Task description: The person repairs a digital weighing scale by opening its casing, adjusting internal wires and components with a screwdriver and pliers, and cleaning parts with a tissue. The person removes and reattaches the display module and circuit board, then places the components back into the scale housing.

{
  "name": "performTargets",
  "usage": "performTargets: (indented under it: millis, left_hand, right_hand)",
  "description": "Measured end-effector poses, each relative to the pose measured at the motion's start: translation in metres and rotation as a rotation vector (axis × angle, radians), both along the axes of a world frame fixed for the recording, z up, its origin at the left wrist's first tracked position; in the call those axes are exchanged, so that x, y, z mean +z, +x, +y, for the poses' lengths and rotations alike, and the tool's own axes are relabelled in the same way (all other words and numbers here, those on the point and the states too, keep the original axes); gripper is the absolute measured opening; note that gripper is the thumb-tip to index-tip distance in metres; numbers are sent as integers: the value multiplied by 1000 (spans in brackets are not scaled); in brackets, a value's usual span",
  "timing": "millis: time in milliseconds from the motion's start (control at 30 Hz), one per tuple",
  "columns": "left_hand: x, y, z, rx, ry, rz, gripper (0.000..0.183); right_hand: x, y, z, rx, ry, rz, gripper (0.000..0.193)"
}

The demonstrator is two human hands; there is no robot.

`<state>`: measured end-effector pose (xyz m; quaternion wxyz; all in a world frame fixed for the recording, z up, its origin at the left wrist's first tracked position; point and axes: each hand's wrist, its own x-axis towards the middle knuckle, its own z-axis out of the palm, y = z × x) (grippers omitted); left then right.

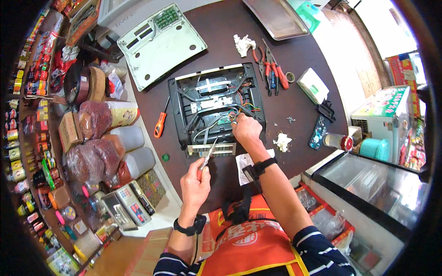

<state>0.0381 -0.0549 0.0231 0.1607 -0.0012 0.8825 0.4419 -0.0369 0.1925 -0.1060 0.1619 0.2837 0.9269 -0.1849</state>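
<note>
With the opened black scale housing (pixel 216 106) lying face-up at the table's centre, your right hand (pixel 246 129) pinches the coloured wires (pixel 235 114) at its near-right corner to steady them, while your left hand (pixel 195 181), fingers closed, holds metal tweezers (pixel 208 154) ready just below the housing's display strip (pixel 212 150).

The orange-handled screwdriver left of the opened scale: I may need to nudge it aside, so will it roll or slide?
The screwdriver probably rolls easily: its handle looks rounded and it lies free on the smooth dark table. It likely feels stiff and light.
</note>
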Motion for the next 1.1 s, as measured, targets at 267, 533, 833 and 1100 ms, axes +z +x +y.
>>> performTargets:
  millis: [267,533,833,1100]
  left_hand:
    - [-1,17,-68,66,65,43,31]
    - [-11,30,-86,28,114,69,30]
    - [-10,49,-29,-116,62,-17,33]
    - [-9,54,-1,-45,55,-42,33]
  right_hand:
    - [17,0,-13,-55,34,179,23]
    - [71,125,69,-121,-178,324,15]
    - [2,177,187,-146,-112,526,13]
    - [-16,160,198,-247,-282,507,20]
